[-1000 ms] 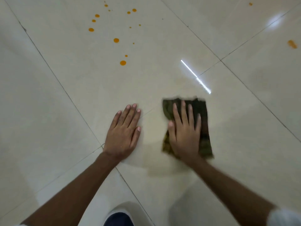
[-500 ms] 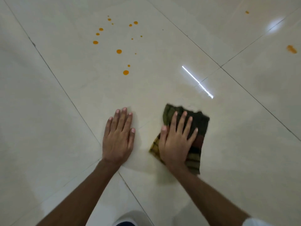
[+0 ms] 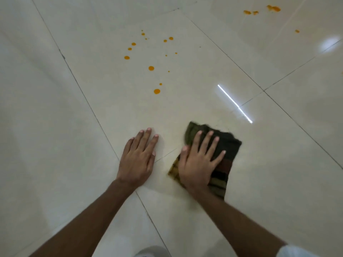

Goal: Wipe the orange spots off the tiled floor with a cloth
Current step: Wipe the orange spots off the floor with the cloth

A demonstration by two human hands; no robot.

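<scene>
Done so far: no orange visible on the tiled floor (image 3: 55, 127) close round the cloth (image 3: 229, 145); whether anything was wiped there, cannot tell.
Left to do: scatter of orange spots (image 3: 151, 68) beyond the cloth and to its left, well apart from it, untouched; orange smears (image 3: 273, 8) far beyond the cloth to its right, also untouched.
Progress, judged: early, with most of the visible mess remaining.
Cloth place: flat on the floor, under the right grip (image 3: 198, 164).
Cloth axis: folded, striped rectangle, only a little longer than wide; long axis running away from the person, far end leaning right, stripes lying across it; far edge blurred.
Right grip: released, fingers straight and spread, pressing the cloth down.
Left grip (image 3: 138, 160): released, flat on bare tile just left of the cloth, apart from it, apparently bracing.
</scene>
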